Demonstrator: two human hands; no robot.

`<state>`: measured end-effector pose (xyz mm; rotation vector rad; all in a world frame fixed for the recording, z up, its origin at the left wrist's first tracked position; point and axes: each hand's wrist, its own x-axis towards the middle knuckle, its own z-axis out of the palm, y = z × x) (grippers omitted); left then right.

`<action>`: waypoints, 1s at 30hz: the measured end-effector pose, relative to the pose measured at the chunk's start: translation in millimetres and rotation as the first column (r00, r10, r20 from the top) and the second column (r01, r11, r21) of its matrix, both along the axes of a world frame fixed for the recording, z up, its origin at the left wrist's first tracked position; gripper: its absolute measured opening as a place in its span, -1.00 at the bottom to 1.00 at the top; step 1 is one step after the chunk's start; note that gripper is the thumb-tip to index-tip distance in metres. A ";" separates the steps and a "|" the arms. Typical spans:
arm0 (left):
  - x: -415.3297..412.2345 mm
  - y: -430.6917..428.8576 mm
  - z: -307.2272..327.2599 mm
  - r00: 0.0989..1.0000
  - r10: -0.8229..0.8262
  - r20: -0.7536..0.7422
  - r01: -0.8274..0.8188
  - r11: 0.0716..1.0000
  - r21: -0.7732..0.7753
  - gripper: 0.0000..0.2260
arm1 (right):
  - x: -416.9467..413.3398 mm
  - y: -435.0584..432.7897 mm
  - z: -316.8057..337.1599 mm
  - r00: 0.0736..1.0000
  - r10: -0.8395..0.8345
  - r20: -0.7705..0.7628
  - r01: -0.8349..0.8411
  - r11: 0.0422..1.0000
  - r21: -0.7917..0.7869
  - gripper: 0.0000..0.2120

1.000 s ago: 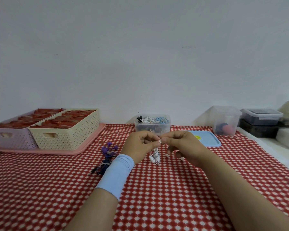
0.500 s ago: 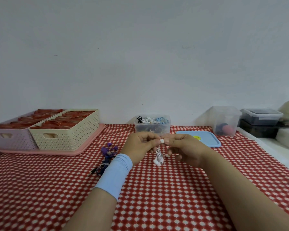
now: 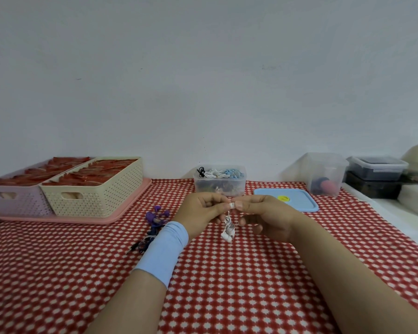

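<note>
The white earphones point(image 3: 228, 230) dangle slightly lower than a second ago, just above the tabletop point(image 3: 227, 285). Left hand point(image 3: 203, 210) and right hand point(image 3: 263, 215) both pinch their cord, grips meeting fingertip to fingertip. Behind, a clear tub point(image 3: 219, 189) holds coiled cables.

white earphones point(image 3: 228, 229), top hidden by fingertips point(image 3: 221, 204), purple earphones point(image 3: 155, 216) — half behind wristband point(image 3: 163, 251)

Nothing is readable; the yellow sticker point(image 3: 283, 198) on the blue lid point(image 3: 299, 205) is blurred.

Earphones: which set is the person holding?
The white earphones, pinched between the left hand and right hand; the purple earphones lie on the tablecloth.
</note>
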<state>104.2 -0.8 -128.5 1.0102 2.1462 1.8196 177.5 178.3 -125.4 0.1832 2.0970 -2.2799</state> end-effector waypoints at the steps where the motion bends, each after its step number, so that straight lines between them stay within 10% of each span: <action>1: 0.4 0.1 0.0 1.000 -0.004 0.014 0.004 1.000 0.011 -0.89 | 0.6 0.2 0.2 1.000 0.013 0.003 -0.013 1.000 -0.021 -0.61; 15: -4.7 6.3 -2.5 0.996 -0.051 0.079 0.046 0.997 0.063 -0.72 | 0.0 -1.5 4.7 0.981 -0.147 -0.125 0.158 0.985 0.075 -0.82; 23: -8.1 1.6 1.1 0.995 -0.006 0.103 -0.005 0.994 0.109 -0.87 | -1.4 -16.4 -1.2 0.976 0.032 -0.217 0.117 0.761 0.639 -0.77; 30: -12.5 -8.9 6.4 0.993 0.040 0.112 -0.059 0.985 0.165 -0.85 | -2.5 -16.9 -2.5 0.972 -0.006 -0.234 0.134 0.835 0.534 -0.95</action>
